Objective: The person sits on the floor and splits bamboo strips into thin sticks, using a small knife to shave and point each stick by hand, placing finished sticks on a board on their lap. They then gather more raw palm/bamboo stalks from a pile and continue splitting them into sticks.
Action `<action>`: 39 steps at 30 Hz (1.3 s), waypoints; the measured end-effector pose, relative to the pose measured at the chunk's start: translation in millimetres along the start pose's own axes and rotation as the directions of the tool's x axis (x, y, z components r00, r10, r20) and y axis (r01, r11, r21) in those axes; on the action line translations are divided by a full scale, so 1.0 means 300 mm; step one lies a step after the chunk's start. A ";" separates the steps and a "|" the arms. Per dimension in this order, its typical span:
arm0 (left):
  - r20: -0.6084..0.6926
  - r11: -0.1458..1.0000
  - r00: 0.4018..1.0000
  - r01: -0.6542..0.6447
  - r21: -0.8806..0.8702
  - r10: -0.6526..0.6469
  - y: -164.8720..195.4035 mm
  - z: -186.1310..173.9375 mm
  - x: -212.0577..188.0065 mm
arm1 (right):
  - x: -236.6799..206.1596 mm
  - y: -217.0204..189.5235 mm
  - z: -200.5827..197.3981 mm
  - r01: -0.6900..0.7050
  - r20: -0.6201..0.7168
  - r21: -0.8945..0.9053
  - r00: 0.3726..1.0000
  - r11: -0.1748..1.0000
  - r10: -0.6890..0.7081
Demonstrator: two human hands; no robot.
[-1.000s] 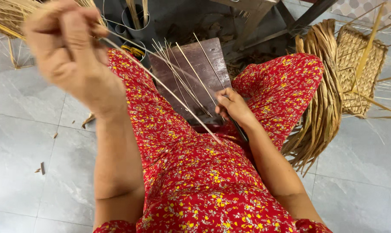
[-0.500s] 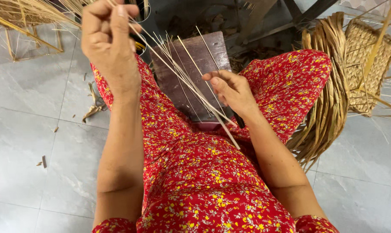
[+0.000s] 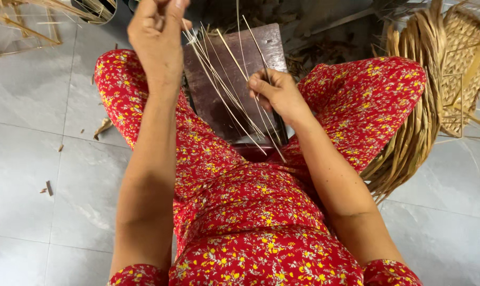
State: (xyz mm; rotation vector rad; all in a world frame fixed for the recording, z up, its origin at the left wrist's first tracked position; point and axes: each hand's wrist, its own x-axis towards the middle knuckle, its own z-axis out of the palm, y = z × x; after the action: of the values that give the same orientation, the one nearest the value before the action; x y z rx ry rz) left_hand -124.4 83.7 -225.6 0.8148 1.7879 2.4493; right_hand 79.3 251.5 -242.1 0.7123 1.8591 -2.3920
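Note:
I sit in red flowered clothes with a dark wooden board point(image 3: 208, 90) between my knees. My left hand point(image 3: 158, 37) is raised at the top of the view and pinches the upper ends of a bundle of thin pale sticks point(image 3: 224, 90). The sticks slant down across the board toward my lap. My right hand point(image 3: 279, 95) is over the board's right side, fingers curled around a few of the sticks near their middle.
A thick bundle of dried flat straw strips point(image 3: 414, 122) lies by my right knee. A woven straw mat point(image 3: 465, 58) is at the far right. Straw frames point(image 3: 23, 21) lie at the top left on the grey tiled floor point(image 3: 33, 159), with small scraps.
My left hand has moved right and further from me with the sticks' upper ends. My right hand has slid up the sticks and closed around some of them.

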 end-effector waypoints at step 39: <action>-0.156 0.772 0.820 0.429 -0.469 -0.551 -0.130 -0.125 0.248 | 0.056 0.068 -0.046 0.002 -0.043 -0.020 0.999 1.000 -0.003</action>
State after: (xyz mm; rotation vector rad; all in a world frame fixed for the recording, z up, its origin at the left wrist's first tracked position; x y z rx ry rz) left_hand -215.3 86.2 -238.5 -0.0595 1.2248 2.4965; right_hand 74.9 262.7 -269.3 0.7662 1.8975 -2.3747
